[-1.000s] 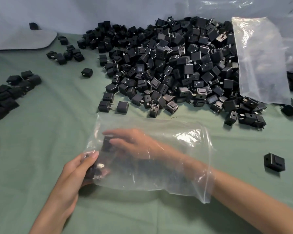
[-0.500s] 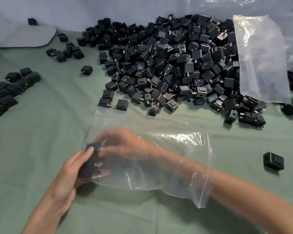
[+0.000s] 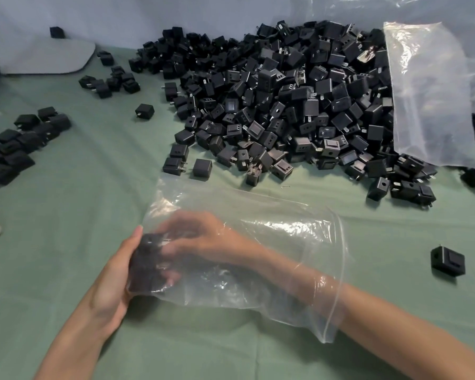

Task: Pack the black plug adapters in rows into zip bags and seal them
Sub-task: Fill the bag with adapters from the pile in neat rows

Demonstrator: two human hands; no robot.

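Observation:
A clear zip bag (image 3: 272,215) lies on the green cloth in front of me, its mouth open toward the right. My right hand (image 3: 203,237) is inside the bag up to the wrist, fingers curled onto black plug adapters (image 3: 148,259) at the closed left end. From outside the bag, my left hand (image 3: 115,281) grips that end, holding the adapters through the plastic. The picture is blurred there, so the adapters' arrangement is unclear. A big heap of loose black adapters (image 3: 285,105) lies behind the bag.
A second clear bag (image 3: 433,91) leans on the heap's right side. Smaller groups of adapters lie at the left (image 3: 17,144) and back left (image 3: 110,82). One single adapter (image 3: 447,260) sits at the right. A grey pad (image 3: 39,56) lies at the back left.
My right hand pushed deeper toward the bag's closed left end. My left hand shifted up along that end and now wraps round the adapters through the plastic.

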